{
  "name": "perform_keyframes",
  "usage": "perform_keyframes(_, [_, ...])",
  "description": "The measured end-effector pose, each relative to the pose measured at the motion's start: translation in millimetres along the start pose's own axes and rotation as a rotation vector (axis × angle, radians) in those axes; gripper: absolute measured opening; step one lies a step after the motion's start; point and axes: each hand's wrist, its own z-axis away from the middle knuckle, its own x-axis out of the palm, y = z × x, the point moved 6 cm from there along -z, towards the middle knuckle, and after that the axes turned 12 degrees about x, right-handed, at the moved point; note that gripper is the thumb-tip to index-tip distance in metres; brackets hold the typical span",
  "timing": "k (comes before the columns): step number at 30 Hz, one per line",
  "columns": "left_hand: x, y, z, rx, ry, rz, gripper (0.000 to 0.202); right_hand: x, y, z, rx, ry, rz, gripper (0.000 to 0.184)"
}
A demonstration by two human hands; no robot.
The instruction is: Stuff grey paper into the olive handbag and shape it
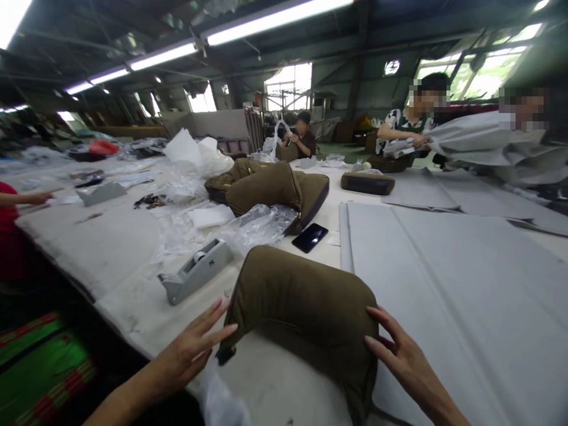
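An olive-brown U-shaped neck pillow (pixel 302 290) lies on the table in front of me, its ends curving toward me. At its left end, my left hand (pixel 186 349) rests its stretched fingertips against the fabric, above a small dark tab or buckle. On the opposite side, the spread fingers of my right hand (pixel 403 355) touch the outer edge of the curve. Neither hand wraps around the pillow. Something whitish and translucent, seemingly plastic (pixel 222 396), hangs below the left end.
A grey tape dispenser (pixel 197 269) and a phone (pixel 310 237) lie beyond the pillow. More brown pillows (pixel 266 189) are piled behind clear plastic bags (pixel 261 228). Large grey sheets (pixel 452 284) cover the right. A co-worker (pixel 412 124) handles grey sheeting; other people are around the table.
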Motion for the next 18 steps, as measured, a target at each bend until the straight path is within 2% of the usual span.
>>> perform_keyframes(1, [4.0, -1, 9, 0.006, -0.078, 0.017, 0.054, -3, 1, -1, -0.069, 0.003, 0.113, 0.049])
perform_keyframes(2, [4.0, -3, 13, -0.026, -0.095, 0.039, 0.054, -5, -5, -1, -0.166, 0.046, 0.233, 0.048])
perform_keyframes(4, [-5.8, -11, 6, -0.176, 0.041, 0.037, 0.048, 0, -31, 7, -0.398, 0.233, 0.461, 0.047])
perform_keyframes(6, [-11.0, -13, -19, -0.273, 0.181, -0.007, 0.047, 19, -69, 18, -0.586, 0.431, 0.643, 0.050])
perform_keyframes(7, [-8.1, -10, -38, -0.255, 0.201, -0.044, 0.049, 34, -86, 22, -0.650, 0.472, 0.723, 0.051])
perform_keyframes(10, [20.5, 1, -91, -0.107, 0.094, -0.220, 0.056, 83, -113, 17, -0.775, 0.426, 0.908, 0.052])
perform_keyframes(13, [55.2, -8, -118, -0.041, -0.037, -0.339, 0.061, 107, -102, -12, -0.743, 0.338, 1.004, 0.058])
perform_keyframes(16, [78.1, -25, -122, -0.024, -0.125, -0.351, 0.064, 107, -78, -42, -0.658, 0.244, 1.034, 0.066])
perform_keyframes(18, [84.0, -33, -119, -0.009, -0.153, -0.347, 0.067, 104, -70, -52, -0.638, 0.190, 1.034, 0.069])
